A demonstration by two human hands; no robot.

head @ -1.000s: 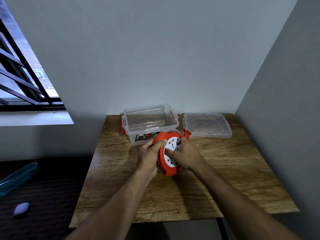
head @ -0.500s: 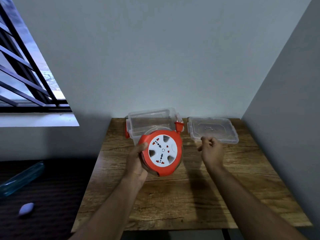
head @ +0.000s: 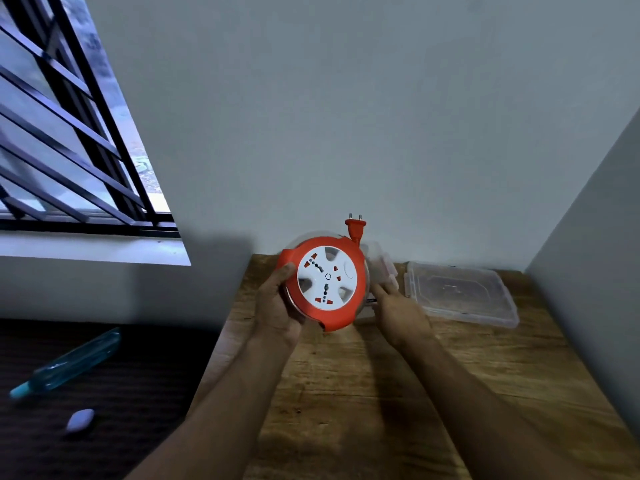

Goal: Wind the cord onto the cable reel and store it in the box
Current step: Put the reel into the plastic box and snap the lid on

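The cable reel (head: 325,284) is a round orange housing with a white face that carries several sockets, marked in red and dark dots, and a small round button near its right side. It is held up in the air, its face turned toward the camera, above the far part of the wooden surface (head: 398,393). An orange two-pin plug (head: 355,227) stands upright at the reel's top right edge, pins pointing up; no loose cord shows hanging from the reel.

Behind the reel, and mostly hidden by it, sits the clear plastic box (head: 382,268); only its right end shows, with a reddish latch. Just to the right of the box the clear lid (head: 457,292) lies flat on the surface, apart from the box. To the left, below the surface, a blue bottle (head: 69,363) and a small pale oval thing (head: 80,420) lie on a dark floor, under a barred window (head: 69,133).

The left hand (head: 277,306) grips the reel's left rim, thumb on the front edge, fingers curled behind. The right hand (head: 398,310) reaches forward at the reel's lower right, fingers partly extended toward the box; whether it touches the reel or the box cannot be told.
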